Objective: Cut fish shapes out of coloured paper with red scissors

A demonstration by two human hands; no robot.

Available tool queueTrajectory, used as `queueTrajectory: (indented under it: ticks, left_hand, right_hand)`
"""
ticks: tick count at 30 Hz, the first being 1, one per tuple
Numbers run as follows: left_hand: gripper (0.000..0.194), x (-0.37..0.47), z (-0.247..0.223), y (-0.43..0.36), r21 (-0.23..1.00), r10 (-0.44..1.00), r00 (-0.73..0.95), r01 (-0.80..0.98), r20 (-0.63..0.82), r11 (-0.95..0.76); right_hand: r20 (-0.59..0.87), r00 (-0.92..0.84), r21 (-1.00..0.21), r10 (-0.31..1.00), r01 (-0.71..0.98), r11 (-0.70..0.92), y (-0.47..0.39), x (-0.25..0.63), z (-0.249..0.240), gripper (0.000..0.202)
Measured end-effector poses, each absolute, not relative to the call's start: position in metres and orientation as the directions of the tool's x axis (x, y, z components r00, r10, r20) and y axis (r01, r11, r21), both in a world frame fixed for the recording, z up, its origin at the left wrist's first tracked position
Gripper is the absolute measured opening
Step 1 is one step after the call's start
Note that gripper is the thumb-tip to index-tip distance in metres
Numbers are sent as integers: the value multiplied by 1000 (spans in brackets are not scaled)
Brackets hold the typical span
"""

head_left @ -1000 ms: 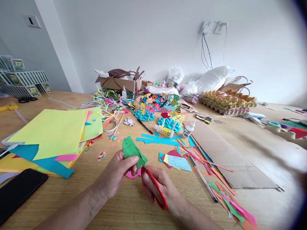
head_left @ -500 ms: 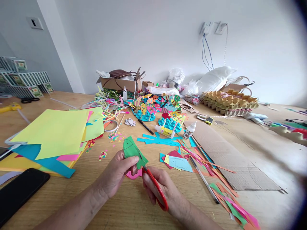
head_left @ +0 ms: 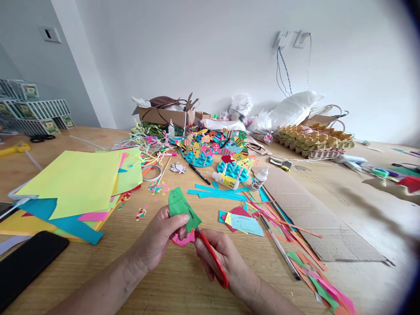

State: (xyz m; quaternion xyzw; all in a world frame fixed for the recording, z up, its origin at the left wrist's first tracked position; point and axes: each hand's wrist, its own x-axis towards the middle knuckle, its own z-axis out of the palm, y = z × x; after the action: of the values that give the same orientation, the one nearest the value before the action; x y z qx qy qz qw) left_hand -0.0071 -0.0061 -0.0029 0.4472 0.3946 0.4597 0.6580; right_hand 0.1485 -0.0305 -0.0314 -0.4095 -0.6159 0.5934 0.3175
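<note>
Between thumb and fingers, my left hand (head_left: 164, 234) grips a piece of green paper (head_left: 180, 203) with a fish outline drawn on it. My right hand (head_left: 223, 253) is closed around red-handled scissors (head_left: 215, 258). Their blades lie across the right side of the green paper, along the drawn line. Just below the left fingertips shows a pink paper piece (head_left: 183, 239); I cannot tell whether it is held or lies on the table. To the right lie small paper pieces, the top one a light blue paper (head_left: 244, 223) with a drawn fish.
Yellow paper sheets (head_left: 75, 179) and a black phone (head_left: 29, 262) lie left. Decorated paper fish (head_left: 226, 144), a glue bottle (head_left: 260, 178) and a marker (head_left: 199, 174) stand or lie ahead. Paper strips, a pen (head_left: 280, 247) and a cardboard sheet (head_left: 321, 218) lie right, egg cartons (head_left: 315, 138) behind.
The scissor handles have tilted very slightly. Both hands and the green paper stay in nearly the same place. At the far right edge, another person's hand has moved out of view.
</note>
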Motion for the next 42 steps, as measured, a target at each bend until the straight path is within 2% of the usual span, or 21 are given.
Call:
queueTrajectory:
  ticks: [17, 24, 30, 34, 42]
  left_hand:
    - [28, -6, -1, -6, 960, 959, 265, -225, -102, 165]
    - [27, -7, -2, -5, 957, 960, 263, -240, -96, 161]
    - [18, -15, 1, 4, 928, 981, 174, -347, -81, 138]
    - [17, -17, 5, 8, 930, 991, 93, -346, -96, 123]
    - [14, -16, 1, 9, 942, 981, 173, -308, -84, 135]
  right_hand:
    - [-78, -453, -988, 888, 155, -7, -29, 150, -34, 43]
    - [-73, -420, -966, 905, 256, 42, -27, 151, -32, 40]
    - [-47, -428, -927, 903, 356, 121, -24, 152, -31, 42]
    - [-16, -438, -908, 899, 383, 170, -24, 153, -31, 41]
    - [-105, -443, -948, 890, 315, 45, -23, 155, -28, 40]
